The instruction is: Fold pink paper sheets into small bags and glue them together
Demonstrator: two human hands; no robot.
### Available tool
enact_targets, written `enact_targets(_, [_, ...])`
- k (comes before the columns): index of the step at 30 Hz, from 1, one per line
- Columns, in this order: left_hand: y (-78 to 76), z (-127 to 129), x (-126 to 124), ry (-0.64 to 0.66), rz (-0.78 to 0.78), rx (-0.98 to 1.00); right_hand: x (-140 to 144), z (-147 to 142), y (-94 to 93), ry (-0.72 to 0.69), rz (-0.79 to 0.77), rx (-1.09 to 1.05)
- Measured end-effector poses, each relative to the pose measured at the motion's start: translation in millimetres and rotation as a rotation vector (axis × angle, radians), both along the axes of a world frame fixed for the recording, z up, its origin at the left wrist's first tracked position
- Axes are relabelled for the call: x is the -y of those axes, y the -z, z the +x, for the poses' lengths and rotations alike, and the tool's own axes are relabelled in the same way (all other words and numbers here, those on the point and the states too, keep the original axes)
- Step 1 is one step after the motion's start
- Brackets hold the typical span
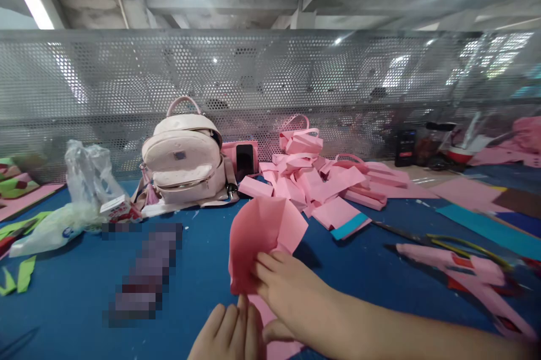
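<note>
A folded piece of pink paper (256, 231) stands up in front of me, its upper part bent into an open, pocket-like shape and its lower end flat on the table. My right hand (291, 287) reaches across from the right and grips the side of it, its fingertips against the inner fold. Lower down, my left hand (230, 332) is curled with the fingers together and one fingertip pressed to the paper's bottom edge. The undersides of both hands are hidden.
Folded pink paper pieces (304, 177), some with strip handles, are heaped behind. A pink glue gun (452, 261) and scissors (469, 247) lie right. A pale backpack (186, 157), plastic bag (91, 180) and blurred-out purple item (147, 275) are left on the blue table (203, 270).
</note>
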State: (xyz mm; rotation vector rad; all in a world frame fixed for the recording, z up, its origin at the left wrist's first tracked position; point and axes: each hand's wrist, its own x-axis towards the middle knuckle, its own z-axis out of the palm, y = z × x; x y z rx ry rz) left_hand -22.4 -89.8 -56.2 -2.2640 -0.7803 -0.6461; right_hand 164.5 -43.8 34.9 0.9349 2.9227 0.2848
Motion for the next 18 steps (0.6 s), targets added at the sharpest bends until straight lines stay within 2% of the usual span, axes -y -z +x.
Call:
enact_targets(5, [1.0, 4.5, -0.3, -0.034, 0.015, 0.031, 5.3, 5.8, 4.8, -0.002, 0.039, 0.013])
enact_targets(12, [-4.7, 4.8, -0.1, -0.019, 0.058, 0.005, 14.9, 12.8, -7.7, -0.002, 0.033, 0.007])
enact_targets(18, [-7.0, 3.1, 0.9, 0.001, 0.019, 0.013, 35.7, 29.5, -32.3, -0.046, 0.069, -0.313])
